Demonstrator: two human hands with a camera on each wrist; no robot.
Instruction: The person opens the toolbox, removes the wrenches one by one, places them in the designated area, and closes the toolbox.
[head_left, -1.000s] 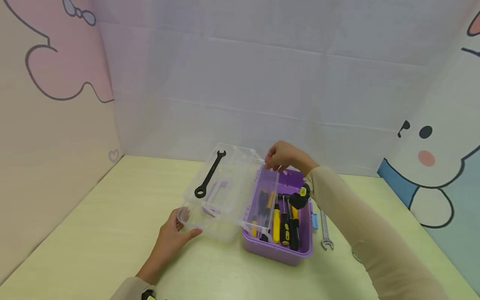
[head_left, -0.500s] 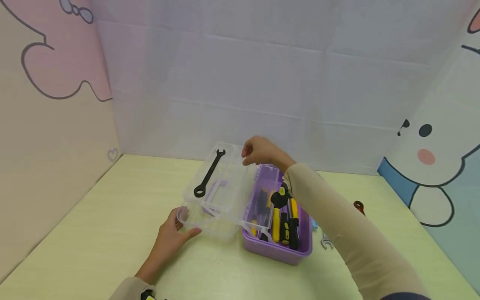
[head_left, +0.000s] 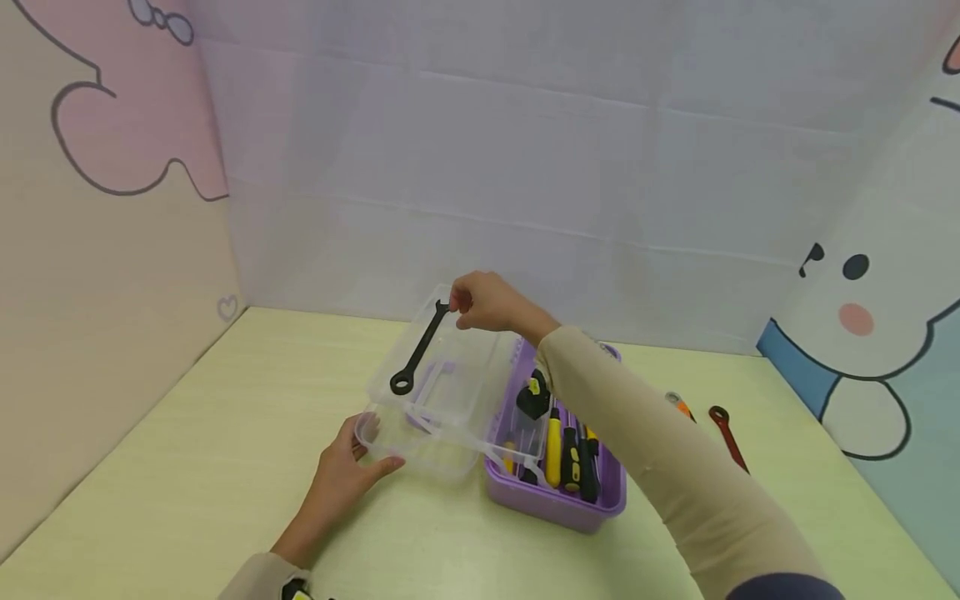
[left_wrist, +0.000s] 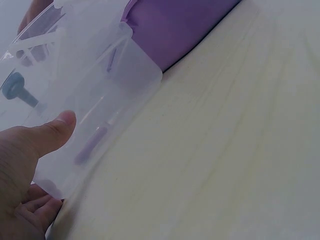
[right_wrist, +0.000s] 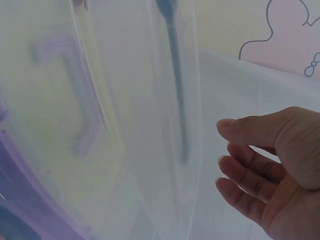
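Note:
My left hand (head_left: 341,475) grips the near left corner of a clear plastic lid (head_left: 442,454), thumb above and fingers below it in the left wrist view. The lid is swung out left of a purple toolbox (head_left: 543,510), its purple handle (head_left: 435,387) showing through the plastic. A black combination wrench (head_left: 420,350) lies slanted on the clear plastic. At the wrench's far end is my right hand (head_left: 495,304); in the right wrist view its loosely curled fingers (right_wrist: 245,172) hold nothing and stand apart from the plastic edge. Several tools, including a yellow handle (head_left: 553,450), lie inside the box.
A red-brown wrench (head_left: 729,437) and an orange-and-silver tool (head_left: 678,406) lie on the table (head_left: 225,433) to the right, partly behind my right sleeve (head_left: 660,450). A pale sheet (head_left: 420,167) stands behind the table.
My right hand has moved left from above the toolbox to the far end of the black wrench. The left hand and the clear lid have stayed in place.

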